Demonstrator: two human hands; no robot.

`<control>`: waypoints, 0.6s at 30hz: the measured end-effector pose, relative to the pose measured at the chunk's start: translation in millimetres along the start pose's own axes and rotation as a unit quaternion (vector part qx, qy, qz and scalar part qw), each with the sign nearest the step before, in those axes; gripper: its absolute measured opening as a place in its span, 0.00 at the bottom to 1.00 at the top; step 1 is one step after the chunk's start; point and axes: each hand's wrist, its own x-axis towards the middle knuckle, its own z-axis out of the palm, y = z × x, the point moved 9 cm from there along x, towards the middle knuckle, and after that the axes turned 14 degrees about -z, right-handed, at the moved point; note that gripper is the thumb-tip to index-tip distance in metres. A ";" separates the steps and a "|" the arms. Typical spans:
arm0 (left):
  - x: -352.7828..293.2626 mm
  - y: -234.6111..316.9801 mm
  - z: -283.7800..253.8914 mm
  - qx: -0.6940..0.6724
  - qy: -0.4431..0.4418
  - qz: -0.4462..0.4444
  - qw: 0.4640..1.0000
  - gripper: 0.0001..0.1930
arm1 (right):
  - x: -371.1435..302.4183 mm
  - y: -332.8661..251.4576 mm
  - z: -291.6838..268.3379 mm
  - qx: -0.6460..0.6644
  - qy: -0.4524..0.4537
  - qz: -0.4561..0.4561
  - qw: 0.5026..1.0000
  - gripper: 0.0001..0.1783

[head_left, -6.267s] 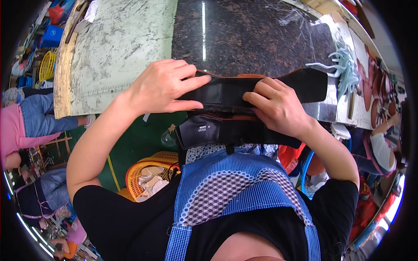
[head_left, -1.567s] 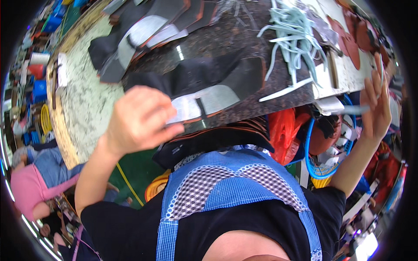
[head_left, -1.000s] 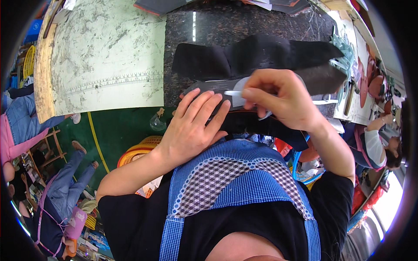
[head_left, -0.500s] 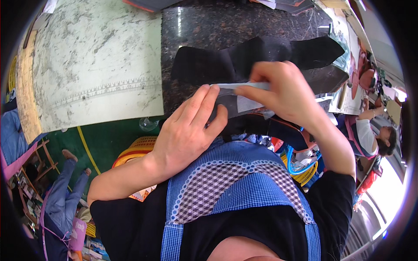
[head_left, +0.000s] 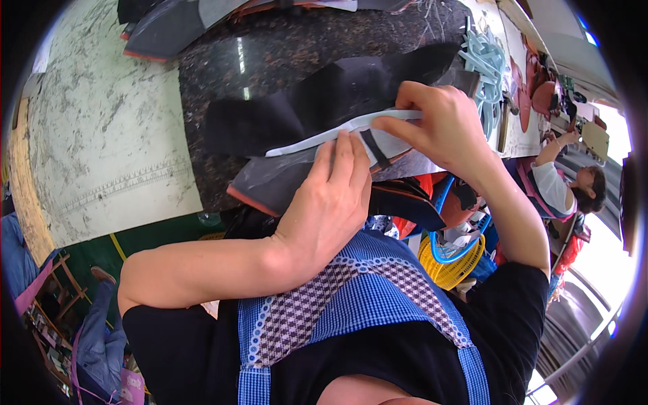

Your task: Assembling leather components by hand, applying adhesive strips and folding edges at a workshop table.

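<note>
A long pale-blue strip runs along the edge between a black sheet piece and a grey panel with an orange edge. My left hand lies with its fingers stretched out, tips pressing the strip and the grey panel. Farther right, my right hand pinches the strip's right part between thumb and bent fingers. A short dark band crosses the grey panel between my hands. Part of the panel is hidden under my left hand.
The pieces lie on a dark speckled stone slab, beside a scuffed white board. Loose pale-blue strips hang at the right. Dark panels lie at the far edge. A yellow basket stands below; another person is at right.
The view has shifted, showing more at the far edge. My left hand lies flatter and nearer my right, exposing the strip's left length and the grey panel. The right hand keeps its pinch.
</note>
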 end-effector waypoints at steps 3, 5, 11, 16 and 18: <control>10.5 3.7 -4.1 -0.011 0.024 -0.010 1.000 0.25 | -4.9 24.7 2.8 0.150 0.051 -0.001 0.987 0.18; 19.4 10.9 -1.7 0.030 0.021 0.003 0.999 0.25 | -5.1 27.4 6.7 0.190 0.051 0.009 0.980 0.15; 31.6 3.5 -6.5 0.034 0.017 0.078 0.996 0.25 | -31.7 51.8 3.7 0.123 0.041 0.058 0.990 0.10; 34.8 2.7 -3.1 -0.063 0.043 0.037 0.996 0.21 | -51.9 38.0 7.0 0.325 0.038 -0.131 0.936 0.08; 35.0 -1.7 -8.4 -0.116 0.071 0.030 0.990 0.22 | -48.0 46.7 2.3 0.302 0.087 -0.141 0.939 0.10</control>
